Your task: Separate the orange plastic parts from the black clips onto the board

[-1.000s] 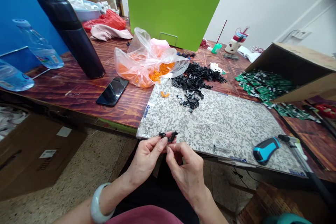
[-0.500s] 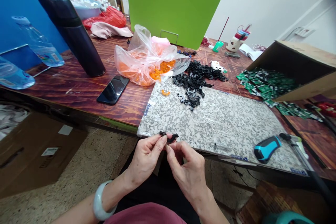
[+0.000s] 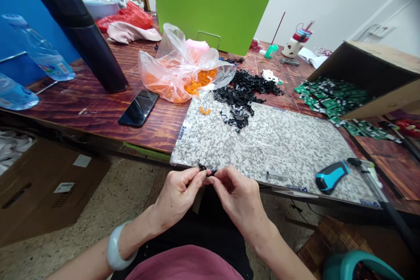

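Between my fingertips, just off the near edge of the speckled board (image 3: 229,153), is a small black plastic part (image 3: 202,167). My left hand (image 3: 179,192) pinches its left end between thumb and forefinger. The thumb and forefinger of my right hand (image 3: 238,194) close on the right end, covering much of it. A heap of similar black plastic parts (image 3: 244,92) spreads over the board's far edge. One orange plastic part (image 3: 205,110) lies on the board left of the heap. Behind it sits a clear plastic bag (image 3: 167,76) with many orange parts inside.
A black phone (image 3: 138,108) and a dark flask (image 3: 85,39) stand to the left. At the right, a cardboard box (image 3: 387,74) on its side spills green circuit boards (image 3: 334,96). A blue-and-black tool handle (image 3: 332,177) rests on the board; a teal bin (image 3: 361,267) is below.
My right hand has rotated and risen slightly, its fingers closing over the right end of the black part. The whole view has shifted a little.
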Action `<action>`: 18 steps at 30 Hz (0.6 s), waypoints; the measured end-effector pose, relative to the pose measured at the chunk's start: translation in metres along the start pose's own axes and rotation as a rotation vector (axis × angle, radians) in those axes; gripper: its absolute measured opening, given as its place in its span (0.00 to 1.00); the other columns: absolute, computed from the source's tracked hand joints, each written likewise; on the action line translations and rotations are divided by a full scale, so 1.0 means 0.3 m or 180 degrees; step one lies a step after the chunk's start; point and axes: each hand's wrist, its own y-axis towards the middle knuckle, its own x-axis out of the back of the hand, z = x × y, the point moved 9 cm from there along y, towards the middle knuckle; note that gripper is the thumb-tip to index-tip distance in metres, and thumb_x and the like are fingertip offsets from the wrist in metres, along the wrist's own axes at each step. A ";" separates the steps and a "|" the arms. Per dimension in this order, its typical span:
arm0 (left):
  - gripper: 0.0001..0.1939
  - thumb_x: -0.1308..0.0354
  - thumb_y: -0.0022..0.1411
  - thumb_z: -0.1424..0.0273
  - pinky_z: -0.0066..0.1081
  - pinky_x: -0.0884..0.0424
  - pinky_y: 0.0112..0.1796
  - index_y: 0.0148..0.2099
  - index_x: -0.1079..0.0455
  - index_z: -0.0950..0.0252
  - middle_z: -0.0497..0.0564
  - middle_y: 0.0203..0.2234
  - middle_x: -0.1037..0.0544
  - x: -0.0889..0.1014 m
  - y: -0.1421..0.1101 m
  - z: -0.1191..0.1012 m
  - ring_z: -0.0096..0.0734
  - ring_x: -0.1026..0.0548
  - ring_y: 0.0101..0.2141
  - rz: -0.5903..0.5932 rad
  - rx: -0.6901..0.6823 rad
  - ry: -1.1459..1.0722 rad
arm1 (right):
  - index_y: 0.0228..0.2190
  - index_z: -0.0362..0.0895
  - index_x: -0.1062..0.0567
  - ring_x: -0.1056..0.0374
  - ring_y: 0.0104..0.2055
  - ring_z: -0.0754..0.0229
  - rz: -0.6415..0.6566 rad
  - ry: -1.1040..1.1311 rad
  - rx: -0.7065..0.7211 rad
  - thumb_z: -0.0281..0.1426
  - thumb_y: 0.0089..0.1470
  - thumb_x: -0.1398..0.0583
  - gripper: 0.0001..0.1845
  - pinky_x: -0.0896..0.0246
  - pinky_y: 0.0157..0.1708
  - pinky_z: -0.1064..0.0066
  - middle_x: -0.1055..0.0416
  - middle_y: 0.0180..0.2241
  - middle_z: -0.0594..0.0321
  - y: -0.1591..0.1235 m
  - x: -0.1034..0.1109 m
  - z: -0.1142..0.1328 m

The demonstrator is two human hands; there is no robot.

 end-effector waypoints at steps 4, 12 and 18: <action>0.16 0.47 0.63 0.64 0.26 0.30 0.29 0.31 0.22 0.66 0.51 0.24 0.19 -0.008 -0.002 -0.005 0.34 0.24 0.26 0.0291 0.0022 0.0070 | 0.28 0.45 0.34 0.33 0.24 0.64 0.0403 -0.0461 0.0395 0.26 0.56 0.44 0.06 0.43 0.23 0.76 0.31 0.24 0.66 0.003 -0.015 0.022; 0.17 0.50 0.64 0.67 0.25 0.30 0.27 0.31 0.23 0.68 0.51 0.24 0.20 -0.040 -0.011 -0.033 0.32 0.24 0.25 0.1036 0.0120 0.0346 | 0.27 0.45 0.37 0.36 0.22 0.62 0.1281 -0.1341 0.1374 0.31 0.60 0.45 0.09 0.49 0.21 0.73 0.32 0.22 0.65 0.031 -0.024 0.099; 0.15 0.50 0.64 0.66 0.25 0.29 0.28 0.35 0.25 0.71 0.56 0.28 0.18 -0.067 -0.034 0.045 0.35 0.21 0.30 0.1298 0.0815 -0.0578 | 0.27 0.43 0.34 0.36 0.23 0.64 0.0706 -0.0882 0.1593 0.37 0.61 0.46 0.14 0.45 0.24 0.74 0.33 0.21 0.64 -0.001 0.005 0.081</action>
